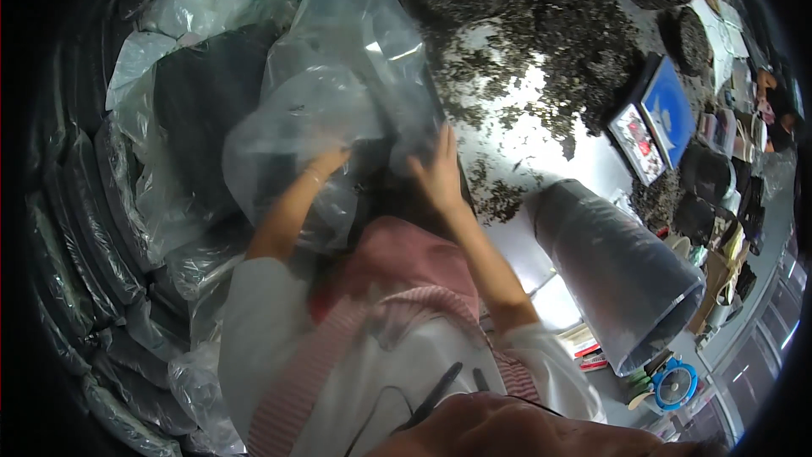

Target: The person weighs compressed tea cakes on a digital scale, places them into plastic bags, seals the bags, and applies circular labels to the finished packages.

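Observation:
A large clear plastic bag stretches out before me, its film bulging and creased. My left hand is at the near part of the bag, its fingers partly hidden by cloudy film, so its grip is unclear. On the bag's right side lies my right hand, flat, thumb and fingers apart, by the table's edge. Between the two hands is a dark area under the film. A pink cloth of my apron shows just below.
Dark dried flakes are heaped on the white table at right. A blue-topped device, perhaps a scale, stands among them. Nearer are a large grey plastic tube and a blue fan. Stacked dark packs in clear plastic line the left.

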Available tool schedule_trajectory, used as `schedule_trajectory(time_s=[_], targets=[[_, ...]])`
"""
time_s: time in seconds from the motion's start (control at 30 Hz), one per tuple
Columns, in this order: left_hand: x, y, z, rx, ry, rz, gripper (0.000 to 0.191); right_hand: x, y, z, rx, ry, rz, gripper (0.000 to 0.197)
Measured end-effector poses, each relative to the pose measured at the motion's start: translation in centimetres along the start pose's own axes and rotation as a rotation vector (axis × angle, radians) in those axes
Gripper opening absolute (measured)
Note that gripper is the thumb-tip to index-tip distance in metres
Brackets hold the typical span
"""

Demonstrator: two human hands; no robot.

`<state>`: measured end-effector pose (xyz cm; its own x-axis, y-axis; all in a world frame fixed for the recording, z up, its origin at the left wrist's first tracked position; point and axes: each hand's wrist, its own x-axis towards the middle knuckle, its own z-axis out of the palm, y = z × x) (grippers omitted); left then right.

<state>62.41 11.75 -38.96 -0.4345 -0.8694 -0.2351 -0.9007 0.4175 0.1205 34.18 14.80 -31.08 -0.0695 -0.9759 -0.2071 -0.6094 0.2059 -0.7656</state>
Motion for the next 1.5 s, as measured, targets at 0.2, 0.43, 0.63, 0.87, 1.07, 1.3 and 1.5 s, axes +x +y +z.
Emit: schedule_trajectory(time_s=[0.2, 0.43, 0.63, 0.87, 1.07, 1.3, 1.5], targets=[[-1.8, -1.4, 2.6, -0.334, -0.513, -0.297, 0.034, 12.4, 1.2, 5.3, -0.202, -0.077, -0.004, 0.032], [7.1, 10.7, -6.5, -1.009, 0.396, 0.137, 0.031, 11.0, -12.4, -5.2, 0.8, -0.286, 0.313, 0.024], [10.9, 7.9, -8.0, -1.085, -0.035, 0.046, 0.046, 8.2, -13.0, -8.1, 1.103, -0.368, 0.311, 0.041], [0.8, 5.9, -7.6, -1.068, 0.031, -0.146, 0.039, 8.7, -15.7, -3.2, 1.576, -0.542, 0.536, 0.035], [-10.6, -15.0, -2.3, -0.906, 0.468, -0.929, 0.036, 9.3, -12.7, -9.1, 1.437, -0.356, 0.392, 0.033], [-0.7, 5.2, -14.3, -1.074, 0.558, 0.07, 0.014, 5.2, -19.0, -4.2, 1.187, -0.414, 0.477, 0.049], [-3.5, 4.3, -11.4, -1.019, 0.282, -0.167, 0.016, 4.8, -23.6, -2.9, 1.705, -0.757, 0.129, 0.046]])
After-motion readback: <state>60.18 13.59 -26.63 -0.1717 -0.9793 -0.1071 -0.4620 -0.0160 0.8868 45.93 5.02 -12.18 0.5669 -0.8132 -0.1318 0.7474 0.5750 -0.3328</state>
